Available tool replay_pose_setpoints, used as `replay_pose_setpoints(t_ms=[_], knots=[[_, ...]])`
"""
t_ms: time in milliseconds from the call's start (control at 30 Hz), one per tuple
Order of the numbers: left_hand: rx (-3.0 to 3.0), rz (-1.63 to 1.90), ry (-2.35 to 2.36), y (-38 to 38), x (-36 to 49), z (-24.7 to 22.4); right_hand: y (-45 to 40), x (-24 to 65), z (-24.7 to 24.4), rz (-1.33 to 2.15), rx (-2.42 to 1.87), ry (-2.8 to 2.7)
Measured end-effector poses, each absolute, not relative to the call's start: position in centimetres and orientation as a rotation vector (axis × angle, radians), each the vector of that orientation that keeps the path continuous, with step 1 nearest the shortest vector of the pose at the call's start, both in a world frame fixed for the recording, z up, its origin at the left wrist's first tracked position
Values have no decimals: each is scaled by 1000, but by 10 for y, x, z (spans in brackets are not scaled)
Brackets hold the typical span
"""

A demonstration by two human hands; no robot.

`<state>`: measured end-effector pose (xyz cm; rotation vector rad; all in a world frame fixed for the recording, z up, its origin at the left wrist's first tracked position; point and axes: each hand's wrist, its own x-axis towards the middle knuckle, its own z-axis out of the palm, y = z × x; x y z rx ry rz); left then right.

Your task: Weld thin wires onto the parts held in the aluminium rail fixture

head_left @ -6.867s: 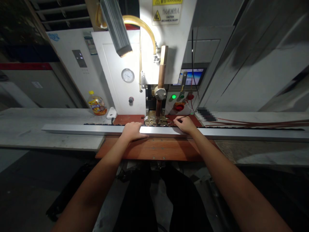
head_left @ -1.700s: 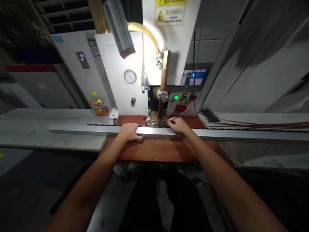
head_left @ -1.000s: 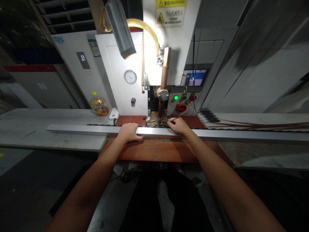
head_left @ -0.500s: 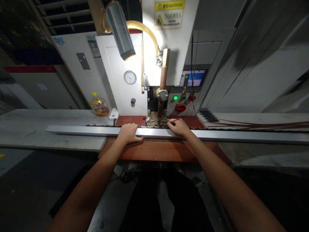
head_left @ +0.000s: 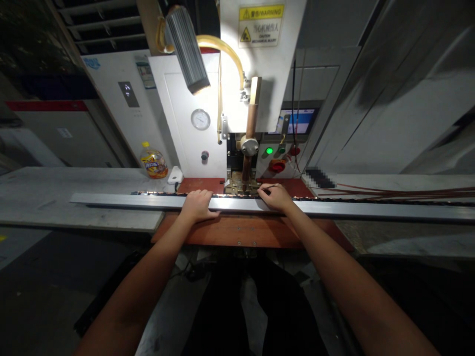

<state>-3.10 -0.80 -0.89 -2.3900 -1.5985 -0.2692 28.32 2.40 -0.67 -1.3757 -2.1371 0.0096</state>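
Observation:
A long silver metal bar [head_left: 122, 199] lies across the work surface, with a dark strip with coppery bits along its back edge. My left hand [head_left: 198, 205] is wrapped over the bar, left of the copper electrode rod [head_left: 246, 168], its thumb on the near side. My right hand [head_left: 275, 197] rests at the bar just right of the rod. Its fingers are pinched on a thin dark piece too small to name. The rod's tip stands over a small brass-coloured fixture [head_left: 235, 183] between my hands.
A bottle of orange liquid [head_left: 154, 160] and a white object [head_left: 175, 175] stand behind the bar at left. Reddish-brown rods [head_left: 401, 192] lie at right. The machine carries a lit green button [head_left: 269, 151] and a grey cylindrical lamp [head_left: 187, 49]. A red-brown board [head_left: 222, 232] lies in front.
The view has shifted very slightly. Both hands stay at nearly the same places on the bar, and the digits on the left cabinet's display now show differently.

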Motion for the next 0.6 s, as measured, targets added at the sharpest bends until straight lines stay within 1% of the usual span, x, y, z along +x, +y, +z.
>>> replay_pose_setpoints(t_ms=[600], knots=[[-2379, -286, -1553, -6, -29, -13, 24, 287, -8, 15, -1324, -2121]])
